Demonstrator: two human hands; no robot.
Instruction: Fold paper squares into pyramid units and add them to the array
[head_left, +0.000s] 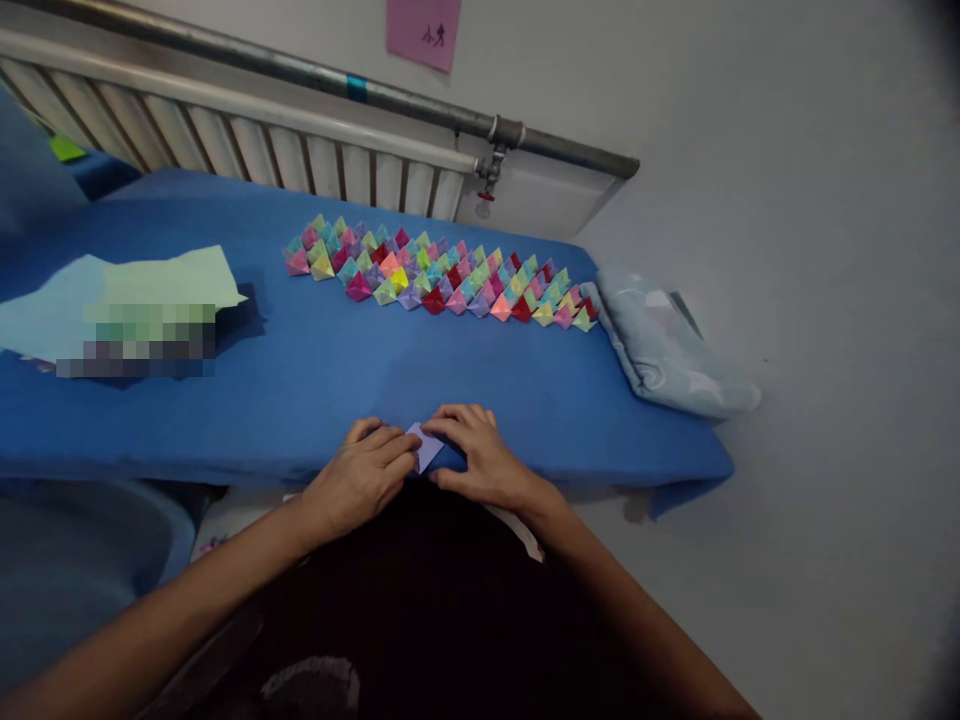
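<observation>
Though small, lilac paper (427,450) between both hands (360,480) (486,458).

From where I stood, the pink note (423,33) on the wall (787,200) bore handwriting: "小", then an unclear character.

— Which colours?
— Your cloth (525,370) is plain blue, your paper (427,452) lilac.
— At twelve o'clock from that?
— Your folded pieces (433,300) mix pink, green, red, yellow; at two, a pale-blue bundle (660,340), whitish swirls.

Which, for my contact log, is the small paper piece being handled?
The angular lavender paper piece between left hand and right hand; pointed multicoloured paper pieces beyond are untouched.
</observation>
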